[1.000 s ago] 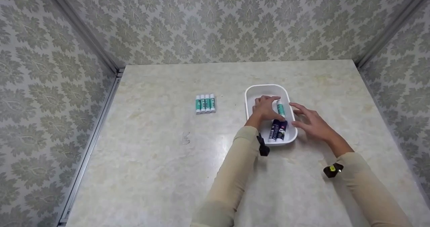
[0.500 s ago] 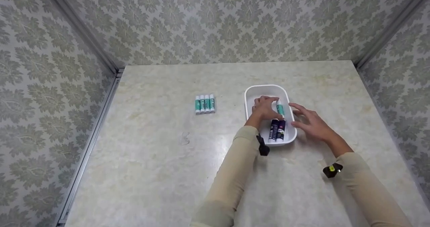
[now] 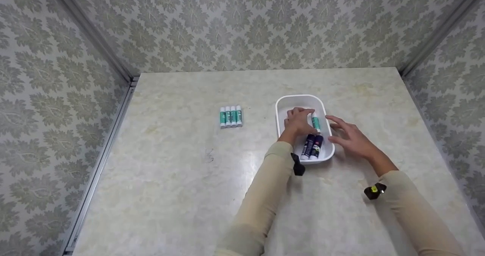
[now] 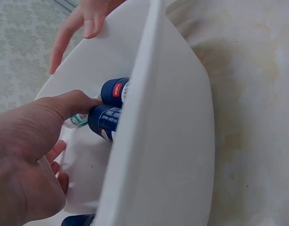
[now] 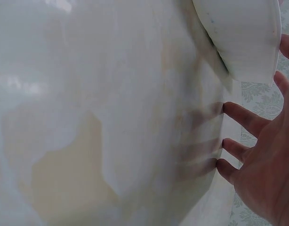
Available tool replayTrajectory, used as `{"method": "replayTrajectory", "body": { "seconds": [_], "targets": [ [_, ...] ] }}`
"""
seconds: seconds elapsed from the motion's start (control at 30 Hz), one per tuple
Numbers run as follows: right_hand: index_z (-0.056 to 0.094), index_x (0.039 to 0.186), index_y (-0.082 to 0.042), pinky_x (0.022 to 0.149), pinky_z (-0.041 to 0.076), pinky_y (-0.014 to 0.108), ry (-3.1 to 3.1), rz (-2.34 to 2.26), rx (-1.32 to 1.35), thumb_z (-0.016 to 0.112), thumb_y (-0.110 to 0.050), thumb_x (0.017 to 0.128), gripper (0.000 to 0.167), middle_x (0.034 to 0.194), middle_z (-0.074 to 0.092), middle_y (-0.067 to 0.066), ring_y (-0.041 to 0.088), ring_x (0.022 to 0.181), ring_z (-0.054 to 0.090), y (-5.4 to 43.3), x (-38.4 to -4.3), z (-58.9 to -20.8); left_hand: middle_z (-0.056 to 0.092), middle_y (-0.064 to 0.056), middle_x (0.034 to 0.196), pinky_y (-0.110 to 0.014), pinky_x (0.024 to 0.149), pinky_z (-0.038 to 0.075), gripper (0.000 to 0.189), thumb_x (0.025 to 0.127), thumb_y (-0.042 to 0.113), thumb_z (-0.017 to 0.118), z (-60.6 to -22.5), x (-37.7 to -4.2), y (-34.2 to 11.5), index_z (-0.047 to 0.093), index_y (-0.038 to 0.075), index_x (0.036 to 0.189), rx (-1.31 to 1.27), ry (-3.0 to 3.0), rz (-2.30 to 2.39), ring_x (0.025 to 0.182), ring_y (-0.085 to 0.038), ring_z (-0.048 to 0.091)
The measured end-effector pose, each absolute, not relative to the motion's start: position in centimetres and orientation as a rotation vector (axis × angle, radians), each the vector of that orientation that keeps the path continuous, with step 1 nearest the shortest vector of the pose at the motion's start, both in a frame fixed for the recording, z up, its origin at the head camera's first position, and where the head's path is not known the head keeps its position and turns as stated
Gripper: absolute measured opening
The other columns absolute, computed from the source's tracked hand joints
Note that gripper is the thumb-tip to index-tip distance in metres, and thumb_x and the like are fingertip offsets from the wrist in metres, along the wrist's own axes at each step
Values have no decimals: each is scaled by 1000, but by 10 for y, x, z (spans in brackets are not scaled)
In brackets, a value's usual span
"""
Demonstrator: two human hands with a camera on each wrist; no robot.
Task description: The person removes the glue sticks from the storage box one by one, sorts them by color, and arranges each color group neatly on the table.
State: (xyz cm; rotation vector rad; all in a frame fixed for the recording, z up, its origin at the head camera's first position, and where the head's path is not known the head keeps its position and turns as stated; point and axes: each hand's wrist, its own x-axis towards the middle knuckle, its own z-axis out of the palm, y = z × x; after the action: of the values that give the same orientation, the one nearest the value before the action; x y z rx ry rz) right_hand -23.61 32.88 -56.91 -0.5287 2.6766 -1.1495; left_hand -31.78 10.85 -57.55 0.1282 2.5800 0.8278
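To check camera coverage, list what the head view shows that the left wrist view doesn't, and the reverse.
Only head: a row of four green-and-white plastic tubes, and two beige fabric sleeves.
Only left wrist: a third dark-blue plastic cylinder, cut off at the bottom.
Both: the marbled tabletop, the white plastic tub holding two dark-blue cylinders and one green-and-white tube, the left hand, the right hand.
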Motion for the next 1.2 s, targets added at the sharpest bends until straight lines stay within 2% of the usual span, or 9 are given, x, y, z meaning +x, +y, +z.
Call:
{"method": "replayTrajectory", "body": {
  "seconds": [0.23, 0.4, 0.57, 0.7, 1.0, 1.2],
  "targets": [
    [39, 175, -18, 134, 20, 82, 2692, -1156, -546, 72, -23, 111, 73, 159, 62, 35, 58, 160, 46, 329, -236, -570, 44, 3, 173, -40, 129, 38, 98, 83, 41, 100, -573, -312, 113, 51, 44, 168, 111, 2633, 804, 160, -21, 35],
    [39, 175, -17, 134, 19, 84, 2694, -1158, -548, 71, -23, 111, 73, 159, 62, 35, 59, 161, 44, 329, -237, -570, 49, 1, 168, -43, 128, 40, 96, 78, 37, 103, -572, -305, 114, 58, 39, 163, 130, 2696, 823, 158, -23, 39],
    [41, 174, -15, 135, 21, 82, 2695, -1192, -579, 72, -19, 110, 72, 156, 64, 36, 59, 158, 49, 329, -238, -573, 49, 3, 169, -43, 130, 40, 89, 81, 33, 99, -570, -305, 110, 60, 39, 160, 130, 2689, 827, 158, -22, 38],
    [42, 173, -13, 135, 23, 80, 2706, -1208, -597, 74, -17, 108, 72, 154, 66, 36, 58, 156, 52, 329, -237, -574, 46, 2, 172, -40, 129, 39, 91, 84, 33, 99, -572, -313, 106, 56, 40, 164, 136, 2618, 861, 157, -21, 38],
    [39, 175, -22, 132, 20, 84, 2684, -1157, -502, 70, -28, 111, 72, 162, 60, 33, 59, 162, 41, 329, -235, -572, 47, 1, 174, -37, 127, 42, 94, 85, 31, 98, -574, -327, 102, 53, 42, 166, 185, 2564, 815, 156, -23, 40],
    [41, 174, -19, 133, 22, 83, 2692, -1189, -549, 71, -22, 111, 71, 159, 63, 34, 58, 160, 46, 329, -236, -573, 48, 0, 172, -37, 125, 42, 93, 84, 31, 99, -569, -324, 102, 55, 40, 165, 171, 2559, 834, 154, -22, 41]
  ]
}}
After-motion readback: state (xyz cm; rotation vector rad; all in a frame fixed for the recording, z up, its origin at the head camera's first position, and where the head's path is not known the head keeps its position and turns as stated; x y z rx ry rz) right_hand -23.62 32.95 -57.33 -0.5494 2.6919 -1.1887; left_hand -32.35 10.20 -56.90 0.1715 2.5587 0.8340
